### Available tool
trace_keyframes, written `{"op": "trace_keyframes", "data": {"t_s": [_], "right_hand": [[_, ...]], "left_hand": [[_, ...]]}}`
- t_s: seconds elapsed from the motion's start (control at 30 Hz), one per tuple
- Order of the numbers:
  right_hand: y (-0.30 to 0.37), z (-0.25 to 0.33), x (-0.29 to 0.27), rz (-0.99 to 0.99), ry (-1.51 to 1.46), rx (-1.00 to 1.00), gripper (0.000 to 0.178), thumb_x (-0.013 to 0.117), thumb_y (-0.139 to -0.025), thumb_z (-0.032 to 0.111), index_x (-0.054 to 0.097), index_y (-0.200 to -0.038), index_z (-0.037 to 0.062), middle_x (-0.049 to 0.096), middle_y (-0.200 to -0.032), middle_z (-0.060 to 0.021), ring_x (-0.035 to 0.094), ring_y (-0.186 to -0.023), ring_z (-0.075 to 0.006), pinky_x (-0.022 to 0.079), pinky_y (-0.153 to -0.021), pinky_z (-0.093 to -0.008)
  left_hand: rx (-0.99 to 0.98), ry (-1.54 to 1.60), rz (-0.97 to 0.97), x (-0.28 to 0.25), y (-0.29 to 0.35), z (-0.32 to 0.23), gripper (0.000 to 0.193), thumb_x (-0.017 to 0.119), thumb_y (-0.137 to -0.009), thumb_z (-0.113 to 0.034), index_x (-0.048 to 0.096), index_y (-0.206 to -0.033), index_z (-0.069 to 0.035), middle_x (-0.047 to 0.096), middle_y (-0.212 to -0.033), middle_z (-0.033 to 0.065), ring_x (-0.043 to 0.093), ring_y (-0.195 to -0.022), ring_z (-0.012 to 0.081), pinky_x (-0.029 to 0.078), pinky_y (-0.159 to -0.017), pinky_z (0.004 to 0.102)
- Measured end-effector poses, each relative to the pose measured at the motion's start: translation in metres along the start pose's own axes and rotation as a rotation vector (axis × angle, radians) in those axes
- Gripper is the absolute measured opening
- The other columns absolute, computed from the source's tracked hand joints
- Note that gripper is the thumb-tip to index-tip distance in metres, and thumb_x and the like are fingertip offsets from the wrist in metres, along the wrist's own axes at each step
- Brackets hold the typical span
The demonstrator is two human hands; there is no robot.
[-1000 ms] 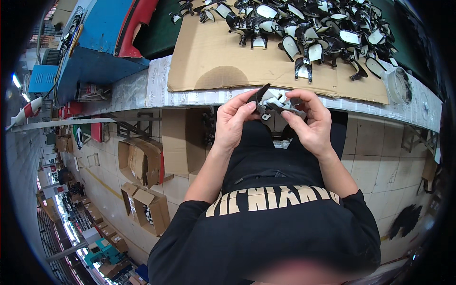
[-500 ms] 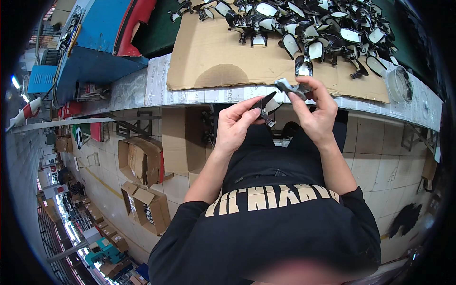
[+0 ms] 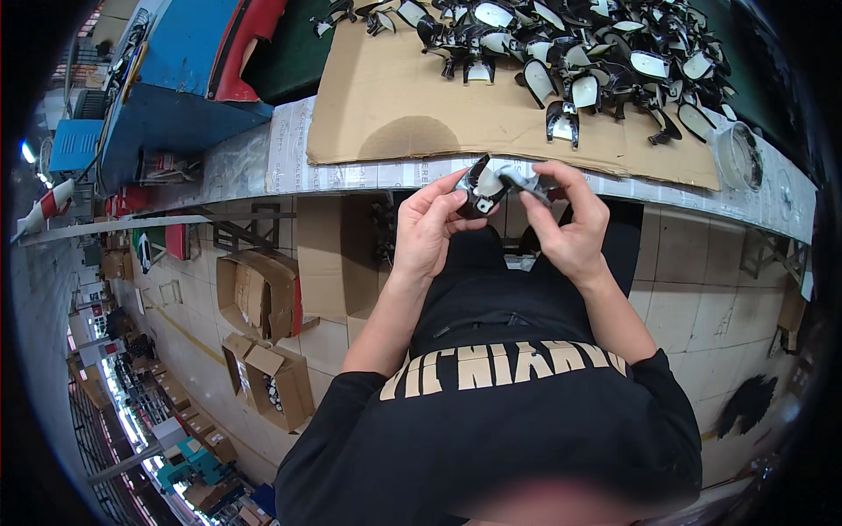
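Just off the near edge of the bench, my left hand (image 3: 426, 232) pinches a curved black plastic part (image 3: 478, 203) with a whitish inner face. My right hand (image 3: 574, 230) is closed on a small grey, metal-looking piece (image 3: 517, 179), blurred by motion. The grey piece meets the black part, or overlaps it in view; I cannot tell which. Beyond my hands, one similar black part (image 3: 562, 124) with a white face lies on the cardboard sheet (image 3: 377, 96), in front of a big heap of such parts (image 3: 579, 60).
A clear round container (image 3: 737, 156) stands at the bench's right end. On the left is a blue machine housing (image 3: 175, 96) with a red panel (image 3: 248, 53). Below the bench, open cardboard boxes (image 3: 260, 294) (image 3: 272, 386) stand on the tiled floor.
My right hand has moved left and slightly down, bringing the grey piece to the black part. My left hand has turned the black part, so its whitish face shows more.
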State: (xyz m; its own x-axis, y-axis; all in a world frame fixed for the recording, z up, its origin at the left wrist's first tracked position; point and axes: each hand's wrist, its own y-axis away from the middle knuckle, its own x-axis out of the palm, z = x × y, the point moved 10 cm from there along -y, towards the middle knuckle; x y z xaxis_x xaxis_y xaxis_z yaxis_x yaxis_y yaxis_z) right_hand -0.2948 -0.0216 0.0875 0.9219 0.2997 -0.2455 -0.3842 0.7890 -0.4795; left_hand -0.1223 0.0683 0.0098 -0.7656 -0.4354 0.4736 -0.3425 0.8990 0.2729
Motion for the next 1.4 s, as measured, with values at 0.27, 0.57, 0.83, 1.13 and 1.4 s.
{"op": "trace_keyframes", "data": {"t_s": [0.27, 0.57, 0.83, 1.13, 1.4], "right_hand": [[0.004, -0.062, -0.015, -0.103, -0.160, 0.309, 0.031, 0.073, -0.085, 0.001, 0.064, -0.115, 0.0010, 0.066, -0.086, -0.0016, 0.061, -0.074, -0.0066, 0.051, -0.068, -0.0221], [0.010, -0.013, 0.025, 0.114, -0.177, 0.172, 0.034, 0.076, -0.080, 0.000, 0.065, -0.112, 0.0019, 0.068, -0.085, -0.0071, 0.065, -0.071, -0.0107, 0.053, -0.063, -0.0238], [0.009, -0.067, -0.007, -0.073, -0.072, 0.293, 0.032, 0.074, -0.081, 0.001, 0.067, -0.112, 0.0021, 0.069, -0.084, -0.0038, 0.063, -0.069, -0.0079, 0.052, -0.065, -0.0230], [-0.022, -0.119, -0.050, -0.063, -0.356, 0.407, 0.028, 0.071, -0.089, 0.003, 0.064, -0.116, 0.0014, 0.066, -0.090, 0.0006, 0.058, -0.075, -0.0028, 0.047, -0.068, -0.0178], [-0.027, -0.144, -0.048, 0.132, -0.522, 0.524, 0.026, 0.070, -0.090, 0.008, 0.063, -0.115, 0.0040, 0.066, -0.085, 0.0015, 0.059, -0.071, -0.0027, 0.045, -0.061, -0.0175]], "left_hand": [[-0.035, -0.003, -0.037, -0.015, 0.001, -0.005, 0.040, 0.050, -0.098, -0.007, 0.052, -0.133, 0.011, 0.069, -0.112, 0.0247, 0.073, -0.093, 0.0369, 0.066, -0.069, 0.0332], [-0.006, -0.063, -0.135, -0.017, -0.004, 0.004, 0.038, 0.053, -0.097, -0.007, 0.055, -0.132, 0.009, 0.071, -0.107, 0.0206, 0.074, -0.088, 0.0312, 0.065, -0.070, 0.0335], [-0.045, -0.041, -0.093, -0.018, -0.003, 0.000, 0.038, 0.049, -0.098, -0.008, 0.055, -0.132, 0.010, 0.070, -0.110, 0.0234, 0.074, -0.088, 0.0346, 0.066, -0.067, 0.0335], [0.046, -0.828, -0.338, -0.125, 0.032, -0.076, 0.026, 0.056, -0.092, -0.010, 0.076, -0.106, -0.004, 0.068, -0.082, -0.0026, 0.057, -0.068, 0.0043, 0.043, -0.055, 0.0198], [0.332, -1.105, -0.326, -0.103, 0.006, -0.119, 0.022, 0.073, -0.087, -0.012, 0.074, -0.105, 0.001, 0.074, -0.095, 0.0116, 0.067, -0.083, 0.0142, 0.052, -0.077, 0.0271]]}}
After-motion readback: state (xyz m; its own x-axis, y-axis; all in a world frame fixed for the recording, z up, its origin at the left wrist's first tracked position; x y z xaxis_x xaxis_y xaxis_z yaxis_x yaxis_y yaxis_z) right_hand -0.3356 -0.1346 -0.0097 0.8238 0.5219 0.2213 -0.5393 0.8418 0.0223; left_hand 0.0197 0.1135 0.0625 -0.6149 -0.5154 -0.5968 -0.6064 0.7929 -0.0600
